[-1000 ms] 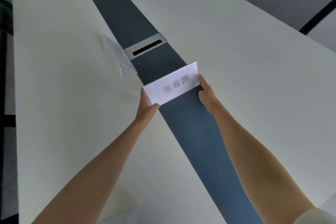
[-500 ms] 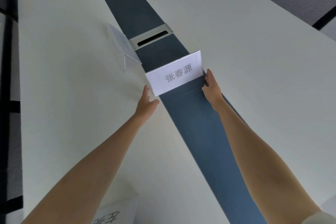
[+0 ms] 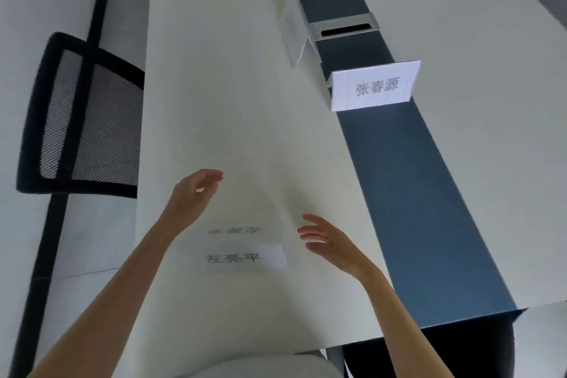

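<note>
A white name card in a clear stand [image 3: 375,86] stands upright on the dark blue centre strip [image 3: 414,193] of the white table [image 3: 214,101], with nobody touching it. Nearer to me a second name slip [image 3: 245,256] with dark characters lies on the white surface, apparently inside a clear holder that mirrors the text. My left hand [image 3: 191,198] hovers to its upper left, fingers relaxed. My right hand [image 3: 329,242] hovers at its right edge, fingers spread. Neither hand holds anything.
An empty clear card stand [image 3: 296,29] sits at the strip's left edge beside a metal cable port [image 3: 345,26]. A black mesh chair [image 3: 82,116] stands at the table's left. The table's near edge runs just in front of my body.
Both hands let go of the name card on the blue strip and pulled back toward me, down to the second slip. The view swung left and down, and the chair came into sight.
</note>
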A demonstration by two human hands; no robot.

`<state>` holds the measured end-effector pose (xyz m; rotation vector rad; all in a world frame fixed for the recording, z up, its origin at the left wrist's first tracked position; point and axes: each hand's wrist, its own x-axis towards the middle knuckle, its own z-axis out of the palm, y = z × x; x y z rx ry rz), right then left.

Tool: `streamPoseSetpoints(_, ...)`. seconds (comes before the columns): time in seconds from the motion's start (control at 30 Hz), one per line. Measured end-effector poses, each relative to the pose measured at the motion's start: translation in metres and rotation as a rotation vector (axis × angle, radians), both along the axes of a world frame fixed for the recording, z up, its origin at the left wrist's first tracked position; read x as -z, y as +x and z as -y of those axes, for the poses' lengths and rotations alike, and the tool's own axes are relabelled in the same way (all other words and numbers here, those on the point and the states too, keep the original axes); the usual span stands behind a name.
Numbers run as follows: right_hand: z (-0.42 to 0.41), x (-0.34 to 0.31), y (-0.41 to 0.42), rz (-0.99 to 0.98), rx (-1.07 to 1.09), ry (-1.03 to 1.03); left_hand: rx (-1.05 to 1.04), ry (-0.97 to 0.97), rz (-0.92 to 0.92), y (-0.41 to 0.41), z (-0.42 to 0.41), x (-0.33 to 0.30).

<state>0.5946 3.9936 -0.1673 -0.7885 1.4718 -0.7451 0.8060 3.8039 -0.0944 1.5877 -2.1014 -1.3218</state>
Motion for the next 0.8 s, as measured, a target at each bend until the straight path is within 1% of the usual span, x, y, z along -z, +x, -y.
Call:
streamPoseSetpoints(0.07,-0.001,-0.006,0.025,-0.006,-0.119,-0.019,-0.149,-0.113,0.001,0.029,-0.023,-0.003)
streamPoseSetpoints(0.1,-0.001,-0.007,0.038,-0.038,-0.137,-0.044,-0.228,-0.156,0.012,0.043,-0.033,-0.002)
streamPoseSetpoints(0.17,0.001,-0.005,0.060,-0.117,-0.080,-0.109,-0.322,-0.200,0.054,0.068,-0.050,0.006)
streamPoseSetpoints(0.23,0.004,-0.004,0.074,-0.211,0.020,-0.174,-0.326,-0.152,0.098,0.087,-0.063,0.018)
streamPoseSetpoints(0.3,0.006,-0.005,0.084,-0.295,0.102,-0.207,-0.305,-0.034,0.090,0.100,-0.071,0.027)
streamPoseSetpoints(0.37,0.005,-0.007,0.092,-0.333,0.146,-0.213,-0.241,0.067,0.049,0.106,-0.075,0.032)
streamPoseSetpoints(0.4,0.003,-0.008,0.095,-0.344,0.161,-0.204,-0.195,0.079,0.037,0.108,-0.077,0.035)
streamPoseSetpoints(0.57,-0.013,-0.019,0.121,-0.352,0.252,-0.143,-0.070,-0.078,-0.013,0.119,-0.073,0.044)
streamPoseSetpoints(0.67,-0.041,-0.019,0.151,-0.389,0.421,-0.109,0.068,-0.130,-0.061,0.131,-0.071,0.048)
streamPoseSetpoints(0.8,-0.092,-0.017,0.211,-0.451,0.691,-0.038,0.335,-0.062,-0.140,0.144,-0.071,0.050)
